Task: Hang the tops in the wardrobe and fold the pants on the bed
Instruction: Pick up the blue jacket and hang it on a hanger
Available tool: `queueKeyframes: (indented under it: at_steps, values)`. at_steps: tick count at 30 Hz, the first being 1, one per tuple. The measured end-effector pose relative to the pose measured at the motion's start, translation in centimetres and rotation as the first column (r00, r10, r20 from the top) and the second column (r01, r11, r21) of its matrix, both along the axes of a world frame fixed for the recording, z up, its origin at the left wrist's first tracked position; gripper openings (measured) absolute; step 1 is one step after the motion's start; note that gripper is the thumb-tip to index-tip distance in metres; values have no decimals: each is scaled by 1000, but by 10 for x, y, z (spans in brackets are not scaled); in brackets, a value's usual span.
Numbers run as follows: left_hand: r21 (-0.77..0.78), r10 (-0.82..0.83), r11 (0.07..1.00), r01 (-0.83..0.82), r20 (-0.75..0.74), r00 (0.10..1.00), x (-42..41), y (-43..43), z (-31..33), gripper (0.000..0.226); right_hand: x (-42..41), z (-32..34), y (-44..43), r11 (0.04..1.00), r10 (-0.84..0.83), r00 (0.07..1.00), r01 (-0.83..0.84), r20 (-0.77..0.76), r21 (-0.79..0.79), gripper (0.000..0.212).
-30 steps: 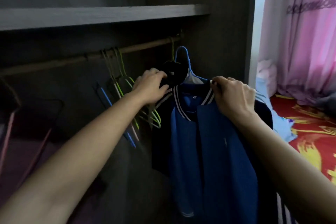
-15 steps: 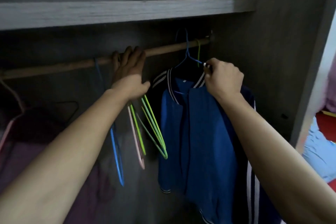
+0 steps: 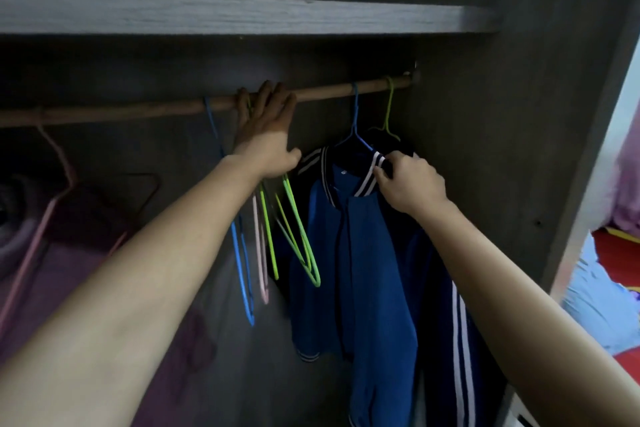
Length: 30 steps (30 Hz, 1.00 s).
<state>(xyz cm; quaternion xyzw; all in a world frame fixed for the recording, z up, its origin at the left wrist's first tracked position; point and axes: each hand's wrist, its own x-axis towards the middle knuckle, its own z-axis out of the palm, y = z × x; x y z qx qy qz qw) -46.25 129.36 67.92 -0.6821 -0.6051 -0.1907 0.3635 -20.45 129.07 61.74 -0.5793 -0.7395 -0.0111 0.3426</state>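
1. Head view, wardrobe interior. The blue jacket point(image 3: 367, 253) is shown hanging from a blue hanger point(image 3: 355, 121), whose hook is seen over the rail point(image 3: 329, 94) near the rail's right end, just below the shelf point(image 3: 242, 15). A green hanger point(image 3: 389, 111) carrying a dark garment point(image 3: 398, 146) hangs between it and the wardrobe's right wall.

2. Head view, right hand point(image 3: 410, 184). The hand is closed in a pinch on the striped collar of the blue jacket at its right shoulder. Should the collar be tugged downward or forward, the jacket may be dragged off the hanger's arm, or the hook may be lifted clear of the rail.

3. Head view, left hand point(image 3: 266, 142). The fingers are spread open and laid against the rail toward its middle; nothing is seen to be gripped, though part of the palm is hidden. The bunch of empty hangers point(image 3: 294, 236) hangs touching the wrist and just beside the jacket's left edge. If the hand is swept sideways, these may be knocked loose or tangled in the jacket.

4. Head view, crowding at the rail's right end. The jacket is pressed against the dark garment, so creasing is judged likely unless it is spaced out.

5. Head view, right edge. Only a strip of the bed point(image 3: 620, 246) is visible, with pale blue cloth point(image 3: 602, 315) on it; whether pants lie there cannot be told.
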Motion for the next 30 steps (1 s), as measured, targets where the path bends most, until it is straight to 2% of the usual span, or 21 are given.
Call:
queueKeyframes:
  at_steps: [3,7,12,15,18,21,23,27,30]
  values:
    - [-36,-33,999,36,70,997,4,-17,6,80,9,-3,-24,999,-39,998,40,57,-25,41]
    - [-3,-113,993,117,218,969,11,-61,-12,65,17,-16,-61,997,-78,995,79,58,-10,40]
    - [83,-189,980,178,151,970,22,-129,-49,59,19,-48,-128,978,-197,980,197,3,67,48]
    - [111,-282,958,265,189,941,33,-169,-71,58,19,-76,-176,964,-238,971,239,-27,113,50]
    - [178,-411,909,376,246,878,48,-211,-105,57,23,-111,-230,947,-288,956,293,-56,131,51]
    - [198,-592,805,560,332,734,67,-253,-158,55,35,-158,-294,919,-385,921,388,-53,70,54]
    - [129,-623,764,632,400,672,84,-282,-203,55,51,-196,-346,879,-476,879,476,3,-1,55]
    - [-121,-524,717,687,557,645,120,-348,-287,60,82,-260,-461,764,-581,793,609,186,-212,61]
    - [-314,-471,588,746,617,630,154,-407,-331,65,105,-289,-556,656,-639,723,691,264,-303,64]
